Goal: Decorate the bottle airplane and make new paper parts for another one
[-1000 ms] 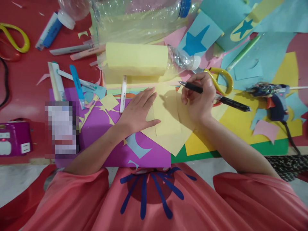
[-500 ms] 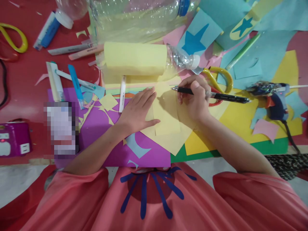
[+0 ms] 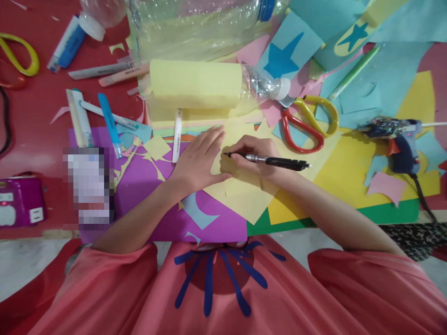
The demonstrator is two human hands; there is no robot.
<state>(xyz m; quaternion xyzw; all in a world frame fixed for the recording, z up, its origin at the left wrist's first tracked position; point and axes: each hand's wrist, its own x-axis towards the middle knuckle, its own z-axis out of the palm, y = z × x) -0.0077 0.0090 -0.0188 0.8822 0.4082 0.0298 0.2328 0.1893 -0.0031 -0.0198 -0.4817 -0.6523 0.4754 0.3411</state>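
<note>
My left hand [image 3: 199,160] lies flat with its fingers stretched out, pressing on the left side of a pale yellow sheet of paper [image 3: 253,207]. My right hand [image 3: 256,156] is closed round a black pen [image 3: 284,163], whose tip points left and is at the paper close to my left fingers. Under the right hand lies a smaller pale yellow piece of paper [image 3: 242,187]. Just beyond my right hand are scissors [image 3: 303,123] with one red and one yellow handle. A plastic bottle [image 3: 265,83] wrapped in yellow paper [image 3: 195,83] lies on its side behind both hands.
A glue gun [image 3: 401,139] lies at the right with its cord hanging down. Markers [image 3: 110,118] and paper scraps are scattered at the left, near a blurred-out phone [image 3: 91,186] and a purple power socket box [image 3: 21,202]. A large clear bottle [image 3: 195,28] lies at the back.
My right hand has moved left and slightly nearer to me with the pen, bringing the tip beside my left fingers. The scissors' red handle is now uncovered. My left hand has stayed put.
</note>
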